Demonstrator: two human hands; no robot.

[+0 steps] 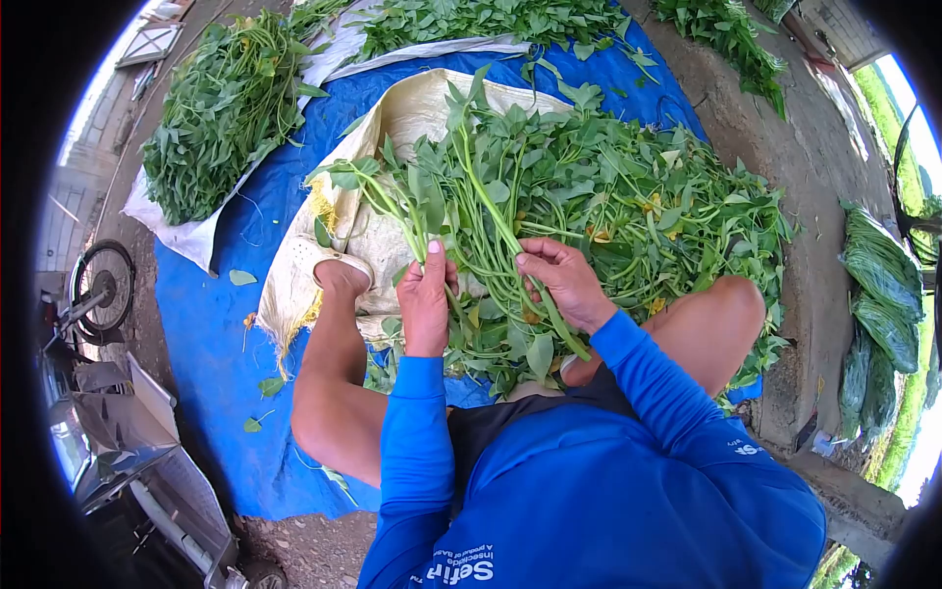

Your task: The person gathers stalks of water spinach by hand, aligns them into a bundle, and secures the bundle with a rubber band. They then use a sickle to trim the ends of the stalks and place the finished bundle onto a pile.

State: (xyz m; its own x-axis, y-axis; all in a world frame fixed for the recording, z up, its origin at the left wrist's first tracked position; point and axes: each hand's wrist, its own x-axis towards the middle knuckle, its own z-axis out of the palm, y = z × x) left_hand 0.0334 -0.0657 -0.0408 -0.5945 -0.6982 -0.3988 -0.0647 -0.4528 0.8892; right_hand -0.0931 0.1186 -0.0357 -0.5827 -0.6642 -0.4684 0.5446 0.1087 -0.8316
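Observation:
Between my bent legs lies a big heap of leafy green stems (pixel 628 196), partly on a cream woven sack (pixel 378 236). My left hand (pixel 426 294) is closed round a few green stems (pixel 397 208), whose leafy ends point up and to the left. To its right, my right hand (pixel 561 280) pinches a longer, thicker stem (pixel 483 187) that runs up over the heap, its lower end sticking out below the palm. The two hands are apart, just above the near side of the heap.
A blue tarp (pixel 211 393) lies under everything. Leafy bundles (pixel 221 118) sit at the upper left, with more greens (pixel 471 22) at the top. Packed green bundles (pixel 880 294) lie at the right. A wheel (pixel 103 293) and a vehicle stand at the left.

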